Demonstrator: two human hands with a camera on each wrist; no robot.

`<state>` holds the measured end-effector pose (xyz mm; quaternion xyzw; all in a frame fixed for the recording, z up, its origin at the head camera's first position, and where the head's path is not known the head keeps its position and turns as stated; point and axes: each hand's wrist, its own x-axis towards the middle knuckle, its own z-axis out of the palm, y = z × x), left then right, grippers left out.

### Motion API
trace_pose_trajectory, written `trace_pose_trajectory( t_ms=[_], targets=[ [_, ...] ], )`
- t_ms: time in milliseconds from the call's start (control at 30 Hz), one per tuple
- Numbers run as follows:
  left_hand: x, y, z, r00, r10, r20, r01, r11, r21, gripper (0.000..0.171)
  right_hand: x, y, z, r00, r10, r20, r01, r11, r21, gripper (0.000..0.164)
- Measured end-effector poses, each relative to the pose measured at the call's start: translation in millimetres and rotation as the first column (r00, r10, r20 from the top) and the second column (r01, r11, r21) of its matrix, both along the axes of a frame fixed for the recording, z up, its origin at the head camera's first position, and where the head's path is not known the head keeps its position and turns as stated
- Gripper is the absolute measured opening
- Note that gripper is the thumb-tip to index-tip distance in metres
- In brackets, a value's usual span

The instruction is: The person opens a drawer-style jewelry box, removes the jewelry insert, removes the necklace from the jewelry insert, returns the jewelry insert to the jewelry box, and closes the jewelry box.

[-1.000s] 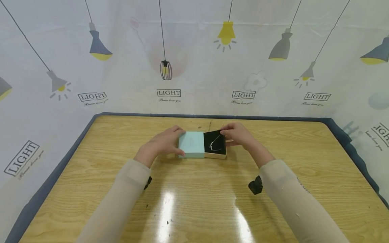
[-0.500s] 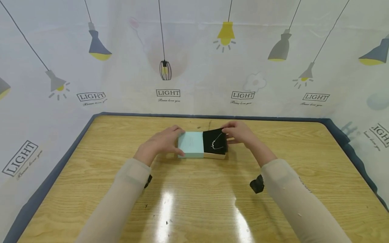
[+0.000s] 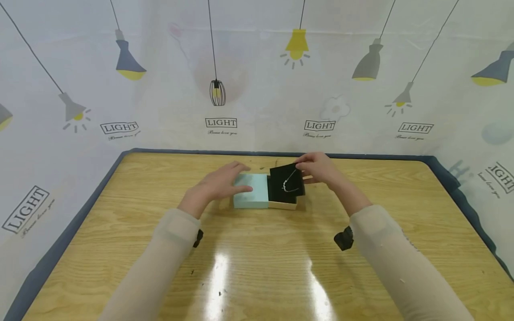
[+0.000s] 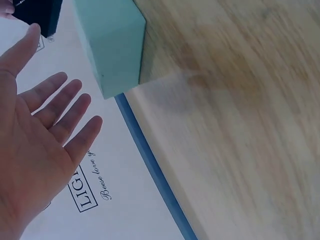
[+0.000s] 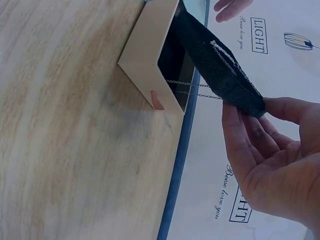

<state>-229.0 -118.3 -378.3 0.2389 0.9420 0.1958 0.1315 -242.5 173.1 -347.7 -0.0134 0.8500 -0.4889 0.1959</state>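
A black foam pad (image 3: 295, 176) bearing a fine silver chain necklace (image 3: 285, 183) is tilted up out of a cream box drawer (image 3: 283, 206). My right hand (image 3: 321, 169) pinches the pad's far right corner between thumb and fingers. From the pad's underside, chain strands (image 5: 195, 90) hang across to the drawer in the right wrist view. The drawer sticks out of a pale teal box sleeve (image 3: 254, 198) lying on the table. Fingers spread, my left hand (image 3: 218, 183) hovers by the sleeve's left side; the left wrist view shows this hand (image 4: 45, 135) apart from the sleeve, holding nothing.
The wooden table (image 3: 257, 249) has a dark blue edge along the back (image 3: 361, 156). Behind it hangs a white cloth (image 3: 261, 89) printed with lamps. A pinkish tab (image 5: 157, 100) shows on the drawer's end.
The right hand has lifted the black pad with the necklace up and slightly right, out of the drawer. The left hand has let go of the sleeve and risen a little.
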Motion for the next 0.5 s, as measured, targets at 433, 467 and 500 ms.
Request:
trace_pose_trajectory(
  t_ms=[433, 467, 500],
  targets=[
    [-0.3, 13.5, 9.3, 0.999, 0.019, 0.040, -0.031, 0.952, 0.303, 0.056, 4.2, -4.7, 23.6, 0.999, 0.028, -0.039, -0.028, 1.000, 0.014, 0.036],
    [-0.2, 14.5, 10.4, 0.999, 0.019, 0.047, -0.033, 0.946, 0.323, 0.055, 4.4, -5.3, 25.5, 0.999, 0.032, -0.040, -0.031, 0.999, 0.016, 0.036],
    [-0.1, 15.4, 11.7, 0.998, 0.020, 0.055, -0.038, 0.940, 0.338, 0.055, 4.8, -5.9, 27.4, 0.998, 0.036, -0.042, -0.035, 0.999, 0.021, 0.036]
  ],
)
